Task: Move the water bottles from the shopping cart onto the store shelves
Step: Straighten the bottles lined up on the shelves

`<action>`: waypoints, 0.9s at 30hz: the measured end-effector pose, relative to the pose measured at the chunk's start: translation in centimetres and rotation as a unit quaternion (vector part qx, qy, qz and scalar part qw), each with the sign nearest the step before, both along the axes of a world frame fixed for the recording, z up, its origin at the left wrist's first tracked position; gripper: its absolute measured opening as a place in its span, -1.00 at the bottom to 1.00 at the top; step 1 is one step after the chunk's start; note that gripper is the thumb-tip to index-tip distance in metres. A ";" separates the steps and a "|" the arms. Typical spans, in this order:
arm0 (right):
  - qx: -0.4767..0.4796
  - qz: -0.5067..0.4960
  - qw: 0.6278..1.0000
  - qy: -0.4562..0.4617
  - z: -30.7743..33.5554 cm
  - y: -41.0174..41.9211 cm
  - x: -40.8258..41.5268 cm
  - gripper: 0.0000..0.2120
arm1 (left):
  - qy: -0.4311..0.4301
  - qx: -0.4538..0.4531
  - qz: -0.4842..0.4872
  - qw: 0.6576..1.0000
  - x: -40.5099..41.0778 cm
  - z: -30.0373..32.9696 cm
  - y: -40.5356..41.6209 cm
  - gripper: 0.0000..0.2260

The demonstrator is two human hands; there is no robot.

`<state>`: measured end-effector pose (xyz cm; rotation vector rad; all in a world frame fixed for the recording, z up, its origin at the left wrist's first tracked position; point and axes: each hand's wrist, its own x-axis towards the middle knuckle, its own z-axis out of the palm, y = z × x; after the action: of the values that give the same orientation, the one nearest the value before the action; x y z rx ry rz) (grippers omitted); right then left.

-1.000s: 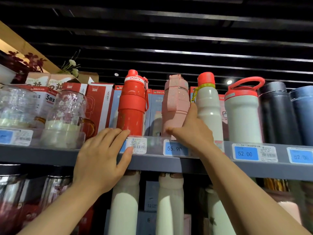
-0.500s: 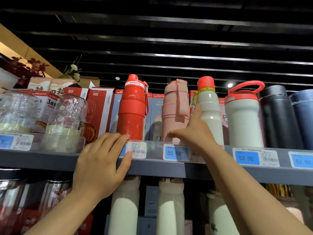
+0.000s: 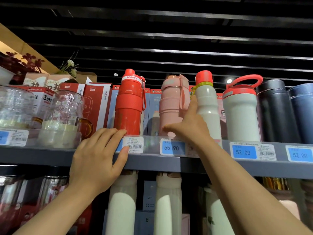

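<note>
Your left hand [image 3: 96, 160] lies flat against the front edge of the grey shelf [image 3: 169, 164], fingers straight, fingertips at the foot of the red bottle [image 3: 129, 104], whose white band reads "SPORTS". Your thumb rests by a white barcode label [image 3: 134, 145] on the edge. Your right hand [image 3: 189, 126] reaches up between the pink bottle [image 3: 172, 106] and the white bottle [image 3: 207, 106] with a red cap; the fingers are extended, the forefinger lying up the white bottle's side and the thumb spread across the pink one's base. Whether it grips either bottle I cannot tell.

All these bottles stand upright on the shelf. To the right stand a white bottle with a red loop handle [image 3: 241, 109], then a black flask [image 3: 274, 111] and a blue one [image 3: 303, 111]. Blue price tags read "55.90" [image 3: 171, 148] and "52.00" [image 3: 243, 152], with a second, blurred tag [image 3: 299, 155] further right. Left of the red bottle are red boxes [image 3: 96, 102] and glass mugs [image 3: 66, 112]. Cream bottles [image 3: 122, 200] stand on the shelf below.
</note>
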<state>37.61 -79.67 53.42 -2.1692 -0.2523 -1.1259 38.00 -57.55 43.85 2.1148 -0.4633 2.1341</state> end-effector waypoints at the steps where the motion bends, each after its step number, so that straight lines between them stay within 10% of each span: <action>1: 0.006 0.016 1.000 0.011 0.2 -0.4 -0.1 0.15 | 0.001 -0.001 0.000 1.000 0.0 0.0 0.0 -0.56; 27: -0.048 -0.079 0.995 -0.027 -1.0 0.8 -0.5 0.10 | -0.005 -0.001 0.004 1.000 0.1 -0.1 0.0 -0.56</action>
<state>37.14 -78.82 52.42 -2.2787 -0.1638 -1.2869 38.06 -57.59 43.78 2.1086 -0.4558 2.1499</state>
